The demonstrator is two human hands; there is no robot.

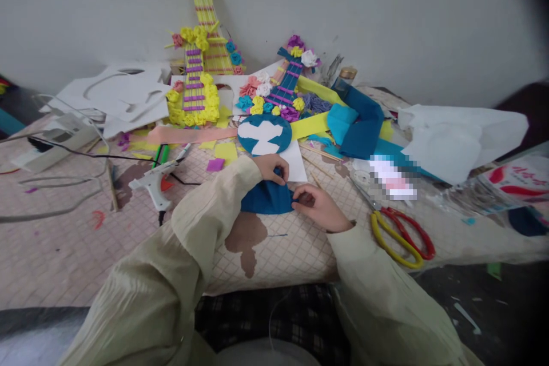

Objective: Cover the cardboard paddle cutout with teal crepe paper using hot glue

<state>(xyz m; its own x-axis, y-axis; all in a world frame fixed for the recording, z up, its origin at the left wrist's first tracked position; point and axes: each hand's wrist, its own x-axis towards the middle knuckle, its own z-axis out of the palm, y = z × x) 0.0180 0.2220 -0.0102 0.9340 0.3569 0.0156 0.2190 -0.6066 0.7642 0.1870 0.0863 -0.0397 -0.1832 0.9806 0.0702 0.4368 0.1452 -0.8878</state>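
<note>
A piece of dark blue crepe paper [266, 199] lies spread on the table in front of me, its edge curved. My left hand [273, 168] pinches its top edge, fingers curled down around a small blue bit. At the paper's right corner, my right hand [319, 206] grips it between thumb and fingertips. Just beyond my hands sits a blue round piece with a white cutout shape [265, 134], on a white sheet [295, 163]. Whether the crepe paper touches that round piece is hidden behind my left hand.
A white glue gun [152, 186] with its cord lies left; scissors [398, 234] with red and yellow handles lie right. Decorated paper instruments [195, 86] lean on the wall. A power strip [58, 140], white paper cutouts [128, 97], blue crepe rolls [362, 120] and a plastic bag [463, 137] surround them.
</note>
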